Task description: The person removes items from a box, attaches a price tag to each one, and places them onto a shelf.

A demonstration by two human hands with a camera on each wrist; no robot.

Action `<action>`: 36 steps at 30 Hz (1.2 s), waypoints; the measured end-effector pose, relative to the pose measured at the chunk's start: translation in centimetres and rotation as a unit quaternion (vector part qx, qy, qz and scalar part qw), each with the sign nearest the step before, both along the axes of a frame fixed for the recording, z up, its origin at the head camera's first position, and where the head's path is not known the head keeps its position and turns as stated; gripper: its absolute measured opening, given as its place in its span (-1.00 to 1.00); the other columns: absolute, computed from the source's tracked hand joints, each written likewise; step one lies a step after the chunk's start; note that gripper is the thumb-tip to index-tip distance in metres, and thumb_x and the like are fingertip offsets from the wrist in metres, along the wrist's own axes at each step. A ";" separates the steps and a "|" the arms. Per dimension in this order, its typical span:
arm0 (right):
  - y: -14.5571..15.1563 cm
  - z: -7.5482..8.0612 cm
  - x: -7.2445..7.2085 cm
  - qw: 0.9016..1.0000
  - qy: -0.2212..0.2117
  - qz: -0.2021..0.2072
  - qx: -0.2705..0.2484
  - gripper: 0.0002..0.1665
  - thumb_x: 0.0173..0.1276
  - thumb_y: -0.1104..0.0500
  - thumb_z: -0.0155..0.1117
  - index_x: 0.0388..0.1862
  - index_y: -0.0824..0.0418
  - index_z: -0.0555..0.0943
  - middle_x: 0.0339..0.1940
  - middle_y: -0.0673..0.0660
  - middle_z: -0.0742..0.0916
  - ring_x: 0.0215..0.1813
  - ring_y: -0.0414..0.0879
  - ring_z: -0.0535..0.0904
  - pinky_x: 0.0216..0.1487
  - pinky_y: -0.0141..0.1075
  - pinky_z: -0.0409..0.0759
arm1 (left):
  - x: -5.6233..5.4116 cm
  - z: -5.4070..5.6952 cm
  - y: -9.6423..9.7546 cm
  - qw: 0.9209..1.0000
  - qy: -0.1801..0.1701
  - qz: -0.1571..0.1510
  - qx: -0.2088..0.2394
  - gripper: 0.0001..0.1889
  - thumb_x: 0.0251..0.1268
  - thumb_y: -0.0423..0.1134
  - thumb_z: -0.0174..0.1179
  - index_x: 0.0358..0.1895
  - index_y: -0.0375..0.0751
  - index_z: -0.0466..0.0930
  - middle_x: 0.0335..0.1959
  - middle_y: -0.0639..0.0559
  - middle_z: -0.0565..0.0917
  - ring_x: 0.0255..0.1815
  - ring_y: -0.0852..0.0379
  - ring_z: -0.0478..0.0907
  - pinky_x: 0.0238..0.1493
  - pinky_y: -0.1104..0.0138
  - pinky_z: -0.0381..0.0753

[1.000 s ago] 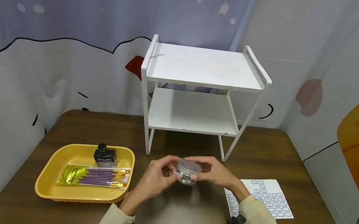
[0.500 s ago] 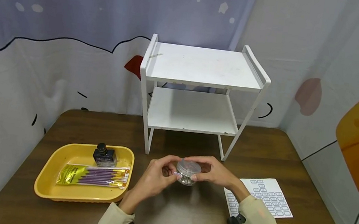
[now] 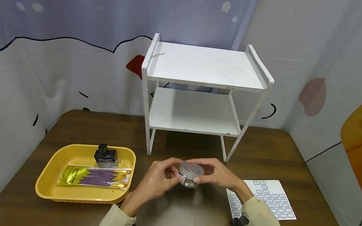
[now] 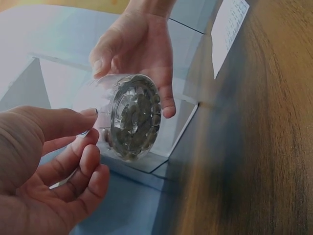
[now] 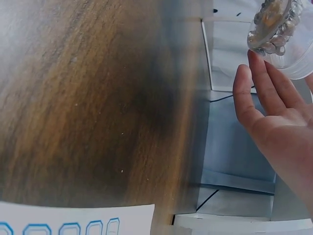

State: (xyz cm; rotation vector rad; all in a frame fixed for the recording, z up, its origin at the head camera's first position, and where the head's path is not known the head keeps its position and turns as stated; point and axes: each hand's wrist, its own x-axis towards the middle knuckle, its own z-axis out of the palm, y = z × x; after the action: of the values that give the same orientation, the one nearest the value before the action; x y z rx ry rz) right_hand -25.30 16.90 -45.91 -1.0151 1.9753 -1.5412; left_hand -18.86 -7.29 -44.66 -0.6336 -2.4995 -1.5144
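Observation:
A small round clear jar (image 3: 191,170) with a clear lid is held above the table, between both hands. Greyish, shiny little pieces show through its base (image 4: 136,117) in the left wrist view. My right hand (image 3: 216,174) grips the jar by its side, thumb in front and fingers behind. Between thumb and forefinger, my left hand (image 3: 156,180) pinches a small white label (image 3: 180,176) with a dark border, right at the jar's left wall. Whether the label touches the wall is hard to tell. In the right wrist view the jar (image 5: 279,34) is partly cut off.
On the left, a yellow tray (image 3: 42,182) holds a dark-capped ink bottle (image 3: 105,157) and a packet of purple-handled brushes (image 3: 97,177). A sheet of blue-bordered labels (image 3: 271,197) lies under the right forearm. Behind the hands stands a white two-tier shelf (image 3: 204,66).
Both hands and the jar stay almost in place; the jar sits very slightly farther right than before. The tray, sheet and shelf have not moved.

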 end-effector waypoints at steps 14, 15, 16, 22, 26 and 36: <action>0.4 -0.1 -0.1 1.000 0.009 -0.009 -0.002 -0.35 0.29 0.22 0.42 0.34 0.35 0.50 0.28 0.39 0.60 0.09 -0.04 0.61 0.08 -0.27 0.65 | -0.2 -0.7 0.5 0.999 0.028 0.022 0.007 -0.65 -0.05 -0.49 0.49 -0.11 -0.27 0.70 -0.52 0.05 0.66 -0.49 0.32 0.50 -0.41 0.22 0.67; 0.4 -0.1 -0.1 1.000 0.009 -0.008 -0.003 -0.35 0.29 0.22 0.41 0.34 0.35 0.50 0.28 0.39 0.60 0.09 -0.04 0.61 0.08 -0.27 0.65 | -0.2 -0.7 0.4 0.999 0.027 0.022 0.007 -0.65 -0.05 -0.48 0.50 -0.11 -0.26 0.70 -0.52 0.06 0.66 -0.49 0.33 0.50 -0.42 0.26 0.66; 0.4 -0.1 -0.1 1.000 0.008 -0.007 -0.004 -0.35 0.29 0.22 0.41 0.34 0.35 0.50 0.27 0.39 0.60 0.09 -0.04 0.61 0.08 -0.27 0.65 | -0.2 -0.7 0.4 0.999 0.025 0.022 0.008 -0.64 -0.05 -0.48 0.50 -0.11 -0.25 0.70 -0.52 0.06 0.66 -0.50 0.34 0.49 -0.43 0.29 0.64; 0.3 -0.2 -0.1 1.000 0.004 -0.006 -0.005 -0.37 0.29 0.23 0.41 0.34 0.35 0.50 0.25 0.39 0.62 0.06 -0.10 0.62 0.08 -0.28 0.64 | -0.2 -0.7 -0.1 1.000 0.013 0.018 0.021 -0.68 0.03 -0.50 0.45 -0.09 -0.24 0.70 -0.52 0.05 0.66 -0.51 0.33 0.49 -0.42 0.39 0.59; 0.4 -0.2 -0.1 1.000 0.002 -0.006 -0.002 -0.37 0.29 0.23 0.40 0.34 0.33 0.51 0.24 0.38 0.62 0.05 -0.10 0.61 0.07 -0.28 0.64 | -0.2 -0.7 -0.3 1.000 0.004 0.012 0.022 -0.69 0.07 -0.52 0.41 -0.07 -0.24 0.69 -0.49 0.03 0.68 -0.46 0.32 0.52 -0.35 0.38 0.64; 0.5 -0.3 0.1 1.000 -0.006 -0.001 -0.011 -0.36 0.30 0.25 0.39 0.35 0.34 0.49 0.28 0.39 0.59 0.10 -0.08 0.60 0.10 -0.27 0.63 | -0.2 -0.8 -0.4 1.000 -0.002 0.000 0.028 -0.67 0.11 -0.54 0.38 -0.04 -0.25 0.68 -0.45 0.00 0.71 -0.42 0.28 0.57 -0.28 0.34 0.69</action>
State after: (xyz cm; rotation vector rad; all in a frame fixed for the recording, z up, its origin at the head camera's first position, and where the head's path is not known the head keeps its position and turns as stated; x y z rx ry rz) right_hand -25.22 17.36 -46.25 -1.0091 1.9570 -1.5693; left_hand -19.02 -7.65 -45.44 -0.6227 -2.4511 -1.5816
